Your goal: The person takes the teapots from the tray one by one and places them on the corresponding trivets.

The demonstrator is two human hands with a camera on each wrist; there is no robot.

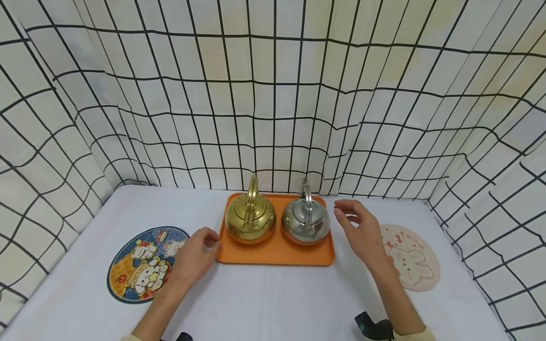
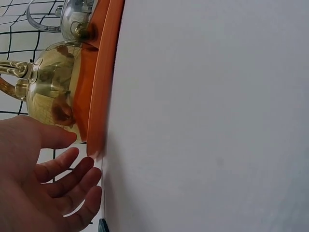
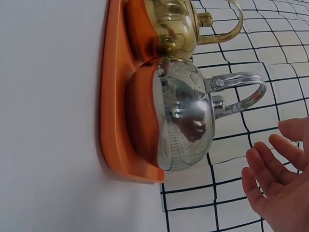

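A gold teapot (image 1: 250, 217) and a silver teapot (image 1: 305, 219) stand side by side on an orange tray (image 1: 275, 256), each with its handle arching upward. My left hand (image 1: 197, 253) is at the tray's left edge with loosely bent fingers and holds nothing. In the left wrist view, its fingertips lie close beside the tray's corner; whether they touch it I cannot tell. To the right of the silver teapot, my right hand (image 1: 360, 229) is raised with relaxed fingers, apart from pot and tray. The right wrist view shows a gap between those fingers and the silver teapot (image 3: 186, 116).
A round blue mat (image 1: 145, 272) with cartoon bears lies at the left, partly behind the left forearm. A pale pink rabbit mat (image 1: 411, 263) lies at the right. White walls with a black grid (image 1: 275, 99) enclose the white table (image 1: 264, 303) at back and sides.
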